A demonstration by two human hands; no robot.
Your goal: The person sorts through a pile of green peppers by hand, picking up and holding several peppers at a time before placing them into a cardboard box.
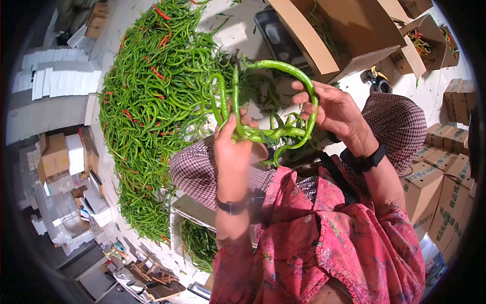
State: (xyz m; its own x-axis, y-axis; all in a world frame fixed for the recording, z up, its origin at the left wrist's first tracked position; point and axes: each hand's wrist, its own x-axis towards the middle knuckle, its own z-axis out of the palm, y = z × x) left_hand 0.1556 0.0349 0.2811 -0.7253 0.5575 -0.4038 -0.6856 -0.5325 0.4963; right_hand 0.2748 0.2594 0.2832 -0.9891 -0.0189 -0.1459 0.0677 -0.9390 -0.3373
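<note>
My left hand (232, 144) is closed around several long green chili peppers (276, 133), their ends sticking out past the fingers on both sides. One straight chili stands upright from that grip. Slightly higher and to the right, my right hand (335, 112) has its fingers bent around a long, curved green chili pepper (288, 68). This chili arcs over the space between my hands, and its lower end curls down below the held bunch. Both hands are above my lap. A large heap of green chilies (157, 101), with a few red ones, lies on the floor to the left.
An open cardboard box (349, 30) with some chilies inside stands ahead on the right, beside a dark tray (276, 33). Near my left forearm is a white crate (195, 210) holding chilies. Closed cartons (430, 190) are stacked at the right.
</note>
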